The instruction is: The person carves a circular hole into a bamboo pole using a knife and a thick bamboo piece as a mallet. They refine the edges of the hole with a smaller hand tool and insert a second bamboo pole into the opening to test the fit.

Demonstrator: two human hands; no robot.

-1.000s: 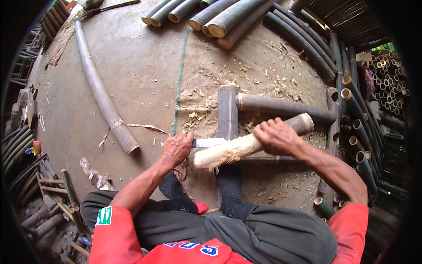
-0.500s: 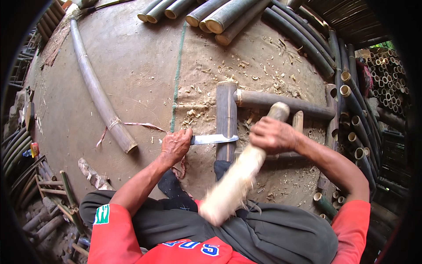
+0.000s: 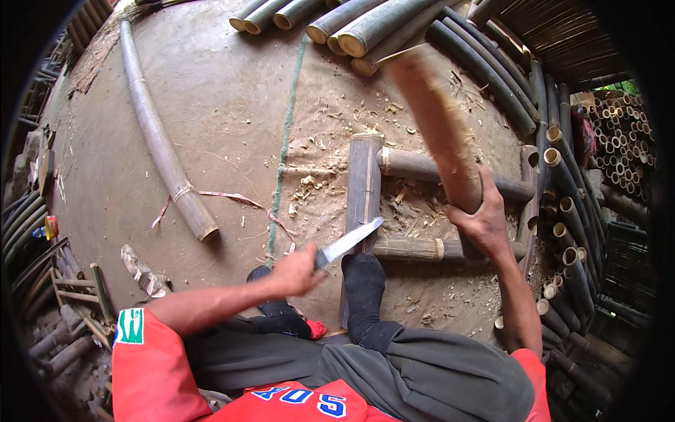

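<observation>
My left hand is closed round the dark handle of a knife. The blade slants up and right, its tip over the upright post of a bamboo frame; whether it touches the bamboo I cannot tell. In my right hand is the lower end of a thick wooden club. Blurred by motion, the club points away from me above the frame's far crossbar. A nearer crossbar joins the post close to my black-socked foot, which rests on the post.
Pale shavings litter the ground around the frame. A long bamboo pole lies to the left, beside a pinkish strip. Thick bamboo lengths lie at the far side, and more cut poles crowd the right.
The club has swung from pointing toward my lap to pointing away, as my right hand moved right. My left hand has dropped nearer me, tilting the knife from level to slanted.
</observation>
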